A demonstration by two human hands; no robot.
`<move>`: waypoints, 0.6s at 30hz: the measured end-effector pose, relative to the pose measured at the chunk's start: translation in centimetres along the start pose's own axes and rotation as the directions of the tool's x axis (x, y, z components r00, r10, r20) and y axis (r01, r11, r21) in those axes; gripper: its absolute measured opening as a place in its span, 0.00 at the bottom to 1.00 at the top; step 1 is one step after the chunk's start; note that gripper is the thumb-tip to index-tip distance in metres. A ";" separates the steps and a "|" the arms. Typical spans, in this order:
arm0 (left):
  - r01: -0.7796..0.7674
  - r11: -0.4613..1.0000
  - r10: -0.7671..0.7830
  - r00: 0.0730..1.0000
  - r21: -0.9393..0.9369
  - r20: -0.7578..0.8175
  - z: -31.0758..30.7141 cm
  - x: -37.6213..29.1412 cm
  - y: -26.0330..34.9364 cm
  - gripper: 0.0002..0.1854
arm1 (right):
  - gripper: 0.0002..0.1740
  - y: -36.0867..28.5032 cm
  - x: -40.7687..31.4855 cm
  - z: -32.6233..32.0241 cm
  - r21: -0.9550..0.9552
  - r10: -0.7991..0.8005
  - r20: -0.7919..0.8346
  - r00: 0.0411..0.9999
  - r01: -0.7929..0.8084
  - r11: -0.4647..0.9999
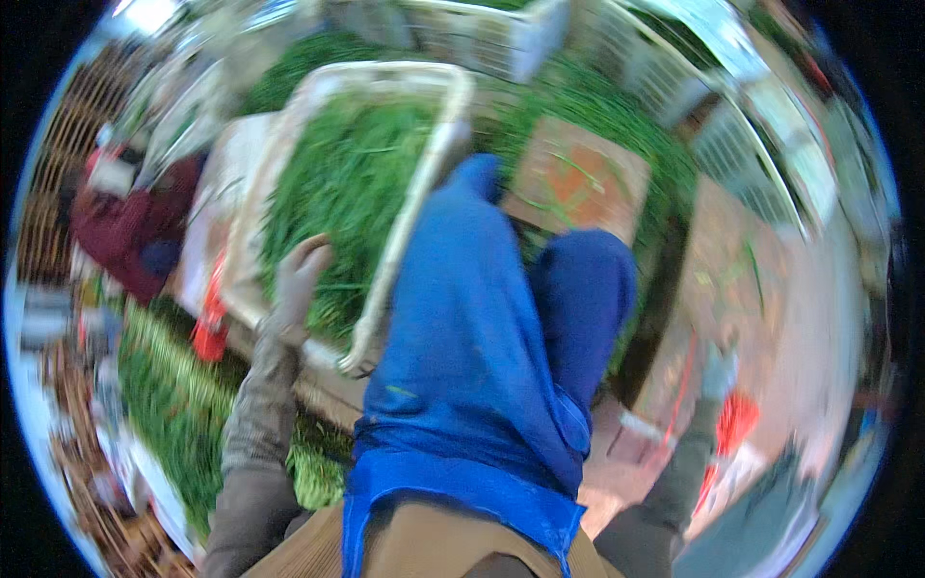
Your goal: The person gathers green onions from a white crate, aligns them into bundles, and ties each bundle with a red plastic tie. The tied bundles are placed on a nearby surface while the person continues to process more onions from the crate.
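Observation:
The view is blurred. My left hand [298, 280], in a pale glove, is over the near left side of a white plastic crate [412, 217] heaped with long thin green leaves [354, 188]. Its fingers are apart and I see nothing held in them. My right hand [717, 370], in a pale bluish glove, reaches low on the right over a brownish board [730, 289]. Beside its wrist is a bunch of red plastic strips [737, 423]; a thin red strand [679, 390] runs to its left. The blur hides whether that hand grips anything.
A blue apron [462, 311] covers my lap. Ahead stands a low board seat [582, 173] with leaf scraps. More white crates [470, 40] and piled greens [607, 94] lie beyond. At left are a red bundle [211, 318], more greens [173, 390] and a person in dark red [134, 217].

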State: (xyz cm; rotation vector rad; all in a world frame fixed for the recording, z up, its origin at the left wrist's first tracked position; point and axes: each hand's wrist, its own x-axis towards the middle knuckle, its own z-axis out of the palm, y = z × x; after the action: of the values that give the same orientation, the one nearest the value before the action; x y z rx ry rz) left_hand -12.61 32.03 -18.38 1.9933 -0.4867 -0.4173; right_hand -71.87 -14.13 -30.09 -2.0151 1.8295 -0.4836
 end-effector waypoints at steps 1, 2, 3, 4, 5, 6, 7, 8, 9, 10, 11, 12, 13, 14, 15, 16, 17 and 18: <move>-0.010 1.000 0.010 1.000 0.009 -0.021 -0.5 -0.1 -0.6 0.17 | 0.41 -0.1 0.2 -0.5 -0.045 -0.017 -0.012 1.000 0.017 0.999; 0.022 1.000 -0.022 0.999 -0.021 -0.036 -0.5 0.2 -1.3 0.17 | 0.40 -0.3 0.7 -0.9 -0.054 -0.044 -0.037 0.998 0.042 0.998; 0.014 0.999 -0.015 1.000 -0.031 -0.025 -0.7 0.0 -1.8 0.17 | 0.39 -0.5 1.2 -1.2 -0.075 -0.028 -0.061 0.998 0.023 0.997; 0.017 0.998 -0.019 0.999 -0.068 -0.029 -0.9 -0.1 -2.3 0.18 | 0.38 -1.1 1.8 -1.0 -0.015 -0.077 -0.054 0.996 0.076 0.997; 0.022 0.995 -0.024 0.999 -0.094 -0.022 -1.0 -0.1 -2.6 0.18 | 0.36 -1.9 2.4 -0.9 0.042 -0.119 -0.057 0.991 0.121 0.992; 0.007 0.996 -0.009 1.000 -0.090 -0.027 -1.3 0.0 -2.7 0.18 | 0.35 -2.9 2.9 -0.6 0.125 -0.145 -0.062 0.988 0.152 0.980; 0.002 0.997 -0.003 1.000 -0.081 -0.015 -1.3 0.2 -2.9 0.19 | 0.32 -4.3 3.3 -0.3 0.222 -0.195 -0.016 0.981 0.194 0.956; -0.012 0.998 0.012 1.000 -0.069 -0.006 -1.4 0.4 -2.9 0.19 | 0.30 -6.1 3.7 0.3 0.349 -0.244 0.021 0.970 0.221 0.911; -0.033 0.999 0.033 0.999 -0.039 0.012 -1.3 0.9 -2.9 0.19 | 0.28 -8.3 3.9 0.8 0.494 -0.271 0.064 0.960 0.206 0.845; -0.054 0.998 0.054 0.998 -0.009 0.028 -1.1 1.7 -2.9 0.20 | 0.26 -10.7 3.9 0.9 0.480 -0.299 0.091 0.950 0.221 0.849; -0.072 0.997 0.071 0.997 0.023 0.044 -0.9 2.6 -2.9 0.20 | 0.24 -13.2 3.6 0.9 0.491 -0.305 0.131 0.943 0.206 0.847; -0.108 0.993 0.106 0.993 0.043 0.054 -0.6 3.5 -3.0 0.21 | 0.22 -15.8 3.1 0.9 0.534 -0.335 0.175 0.926 0.197 0.822; -0.093 0.993 0.089 0.994 0.072 0.060 -0.4 4.8 -3.1 0.21 | 0.22 -18.5 2.7 1.0 0.508 -0.351 0.211 0.912 0.204 0.837; -0.084 0.995 0.082 0.996 0.051 0.044 -0.2 6.2 -3.1 0.22 | 0.21 -21.2 2.4 1.1 0.514 -0.389 0.247 0.887 0.221 0.829; -0.083 0.995 0.082 0.996 0.049 0.030 -0.1 7.9 -3.1 0.22 | 0.20 -23.8 2.0 1.5 0.539 -0.449 0.276 0.850 0.250 0.804; -0.154 0.972 0.163 0.986 0.177 -0.034 -0.3 10.0 -3.0 0.23 | 0.19 -26.1 1.6 2.0 0.547 -0.499 0.265 0.825 0.298 0.783; -0.122 0.972 0.141 0.986 0.201 -0.087 -0.4 12.2 -3.0 0.24 | 0.18 -28.5 1.4 2.8 0.513 -0.472 0.289 0.833 0.281 0.811; -0.160 0.941 0.208 0.969 0.297 -0.135 -0.9 14.8 -2.7 0.26 | 0.18 -30.6 1.3 3.5 0.512 -0.512 0.313 0.800 0.312 0.801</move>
State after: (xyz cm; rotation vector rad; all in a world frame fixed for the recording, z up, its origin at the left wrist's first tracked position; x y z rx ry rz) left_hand 1.01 26.38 -21.67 2.2115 -0.6516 -0.0646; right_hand -43.54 -12.72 -18.04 -1.9918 0.8923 -0.4598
